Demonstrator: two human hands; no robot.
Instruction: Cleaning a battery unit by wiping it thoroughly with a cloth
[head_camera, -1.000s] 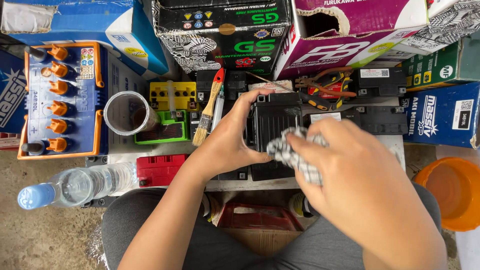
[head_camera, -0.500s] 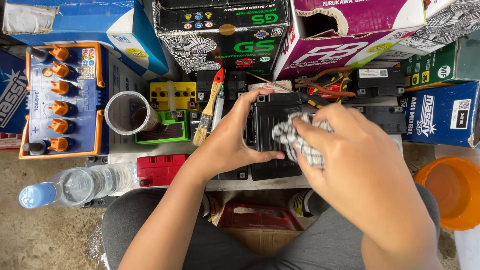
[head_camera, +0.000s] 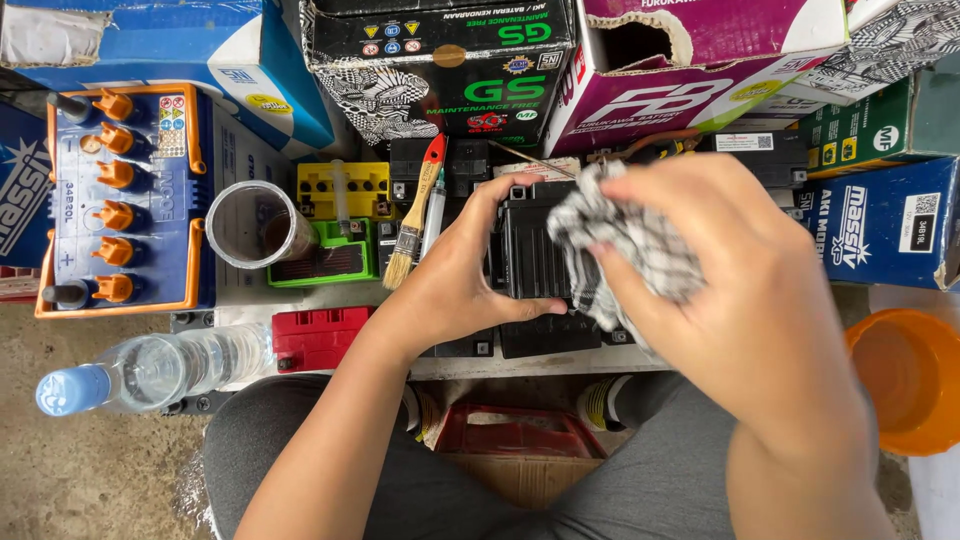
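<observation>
At the far left a big blue battery (head_camera: 125, 200) with orange caps lies flat in its orange frame, and below it a clear water bottle (head_camera: 150, 368) with a blue cap lies on its side at the edge of the bench. Next along, a clear plastic cup (head_camera: 258, 223) stands open beside a green battery tray (head_camera: 322, 258) and a yellow one (head_camera: 345, 188) behind it; a red battery top (head_camera: 318, 336) sits nearer to me. A paintbrush (head_camera: 415, 215) with a red and wooden handle lies tilted across the small batteries, bristles toward me, with a thin syringe (head_camera: 432, 212) just beside it.

My left hand (head_camera: 455, 270) comes up from below and grasps the small black battery (head_camera: 535, 250), thumb along its near edge and fingers curled over its far left corner, holding it steady on top of the other black batteries in the middle of the bench. My right hand (head_camera: 745, 290) is clenched around a black-and-white checked cloth (head_camera: 630, 250), which I press against the right side and top of that same battery; the hand hides most of that side.

Behind everything, cardboard battery boxes stand in a row: a blue one, a black one (head_camera: 440, 60), a purple one (head_camera: 700, 70), then blue and green ones at the right. An orange bucket (head_camera: 905, 380) stands low at the far right.
</observation>
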